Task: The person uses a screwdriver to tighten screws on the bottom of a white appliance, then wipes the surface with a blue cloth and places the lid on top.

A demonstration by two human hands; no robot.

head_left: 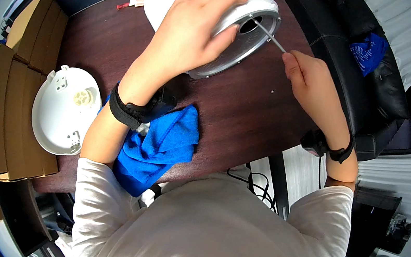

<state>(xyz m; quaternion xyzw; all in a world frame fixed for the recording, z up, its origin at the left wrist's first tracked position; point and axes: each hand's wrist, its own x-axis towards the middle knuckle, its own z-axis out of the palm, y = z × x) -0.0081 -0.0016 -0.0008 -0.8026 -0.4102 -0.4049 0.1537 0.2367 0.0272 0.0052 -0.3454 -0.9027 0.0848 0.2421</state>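
A white round appliance body (pixel 254 9) lies on its side on the dark wooden table (pixel 250 108), its metal-rimmed underside facing right. My left hand (pixel 198 27) lies flat over its top and holds it steady. My right hand (pixel 310 77) grips a thin screwdriver (pixel 270 36) whose tip reaches into the opening of the underside.
A blue cloth (pixel 160 148) lies under my left forearm near the table's front edge. A white round lid (pixel 64 108) rests on brown cardboard boxes (pixel 2 115) at the left. A small screw (pixel 272 91) lies on the table. A black chair (pixel 362 61) with a blue item stands right.
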